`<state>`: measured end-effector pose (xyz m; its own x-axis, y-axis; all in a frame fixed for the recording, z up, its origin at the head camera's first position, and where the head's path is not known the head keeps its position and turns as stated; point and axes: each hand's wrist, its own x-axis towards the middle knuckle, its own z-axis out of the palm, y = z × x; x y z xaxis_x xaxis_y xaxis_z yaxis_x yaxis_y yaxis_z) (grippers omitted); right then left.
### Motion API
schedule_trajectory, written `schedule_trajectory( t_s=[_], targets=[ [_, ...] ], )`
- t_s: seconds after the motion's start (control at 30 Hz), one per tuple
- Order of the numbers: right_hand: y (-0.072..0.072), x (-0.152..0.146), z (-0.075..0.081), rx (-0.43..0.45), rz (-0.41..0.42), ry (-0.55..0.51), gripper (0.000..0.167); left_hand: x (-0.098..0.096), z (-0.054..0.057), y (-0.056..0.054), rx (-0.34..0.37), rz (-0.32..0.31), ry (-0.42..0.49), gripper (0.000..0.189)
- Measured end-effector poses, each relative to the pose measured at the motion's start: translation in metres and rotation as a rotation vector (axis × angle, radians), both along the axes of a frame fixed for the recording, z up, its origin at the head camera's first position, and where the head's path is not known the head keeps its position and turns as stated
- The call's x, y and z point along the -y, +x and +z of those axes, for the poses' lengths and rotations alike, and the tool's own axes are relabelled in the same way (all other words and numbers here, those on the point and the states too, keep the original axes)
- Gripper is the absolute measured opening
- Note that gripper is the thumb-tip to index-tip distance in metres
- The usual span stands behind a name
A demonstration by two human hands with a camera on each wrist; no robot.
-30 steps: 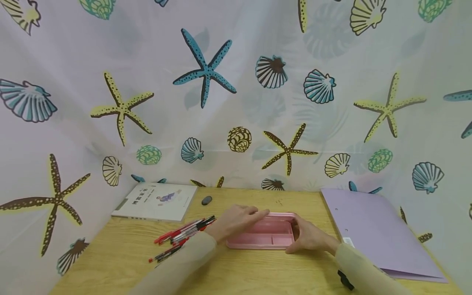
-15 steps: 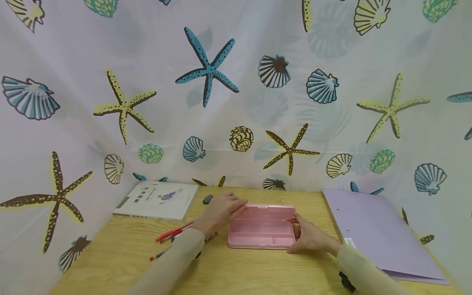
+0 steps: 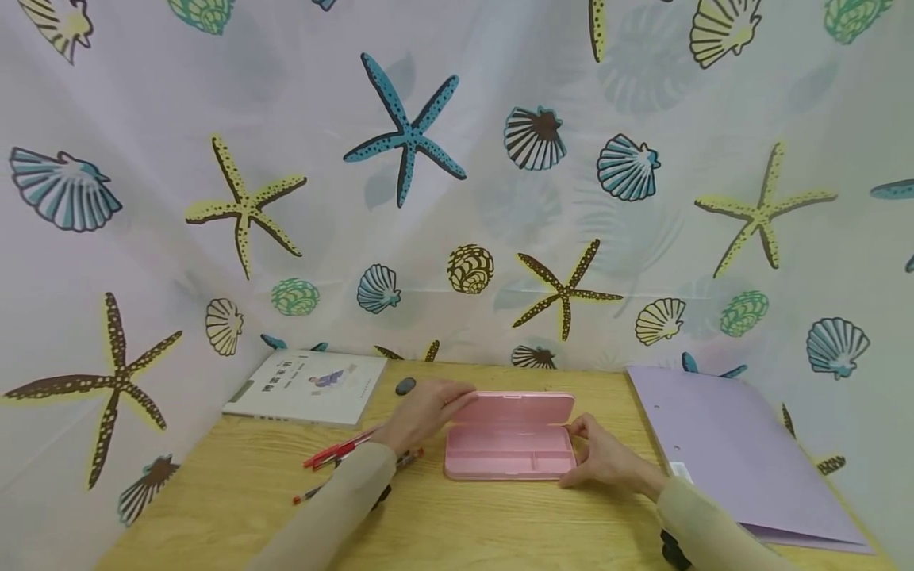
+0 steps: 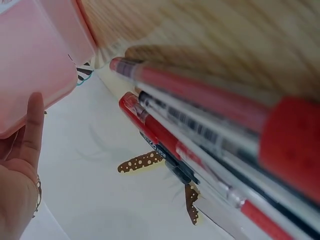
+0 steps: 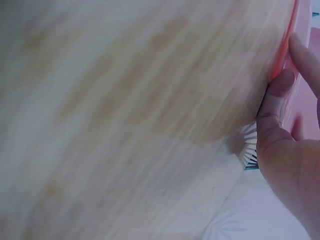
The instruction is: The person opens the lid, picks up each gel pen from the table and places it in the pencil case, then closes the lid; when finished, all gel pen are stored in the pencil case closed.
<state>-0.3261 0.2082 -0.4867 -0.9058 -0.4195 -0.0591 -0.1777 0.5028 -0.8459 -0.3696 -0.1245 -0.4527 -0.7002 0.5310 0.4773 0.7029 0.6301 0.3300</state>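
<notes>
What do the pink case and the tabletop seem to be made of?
Pink case: probably smooth, satin plastic, judging by its even colour and moulded compartments.
Tabletop: yellowish, low-sheen wood or wood-look laminate; streaky grain shows, but looks alone can't settle which.

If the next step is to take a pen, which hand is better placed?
Probably the left hand: it is near the pens, though holding the lid. The right hand grips the case at the end farther from them.
</notes>
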Motion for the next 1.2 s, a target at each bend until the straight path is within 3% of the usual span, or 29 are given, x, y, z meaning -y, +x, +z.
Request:
schedule_trajectory(
  t_s=[0.13, 0.23, 0.4, 0.57, 0.7, 0.93, 1.2],
  targets=[
    [-0.001, -0.003, 0.004, 0.041, 0.021, 0.0, 0.067, 0.0, 0.001, -0.003, 0.009, -0.003, 0.017, 0.028],
    [-0.002, -0.004, 0.006, 0.066, 0.048, -0.035, 0.068, 0.001, 0.002, -0.005, 0.058, -0.002, 0.021, 0.028],
    [-0.004, -0.006, 0.003, 0.124, 0.082, -0.132, 0.067, 0.004, 0.005, -0.009, 0.195, 0.039, 0.057, 0.031],
    [-0.007, -0.007, 0.0, 0.126, 0.074, -0.141, 0.068, 0.004, 0.006, -0.014, 0.308, 0.088, 0.194, 0.031],
    [-0.006, -0.006, 0.0, 0.14, 0.057, -0.14, 0.069, 0.003, 0.003, -0.019, 0.329, 0.108, 0.285, 0.026],
    [-0.004, -0.006, 0.001, 0.156, 0.05, -0.129, 0.07, 0.002, 0.0, -0.027, 0.357, 0.149, 0.357, 0.029],
    [-0.004, -0.009, 0.0, 0.151, 0.042, -0.118, 0.07, 0.004, -0.01, -0.039, 0.47, 0.171, 0.473, 0.03]
  ],
)
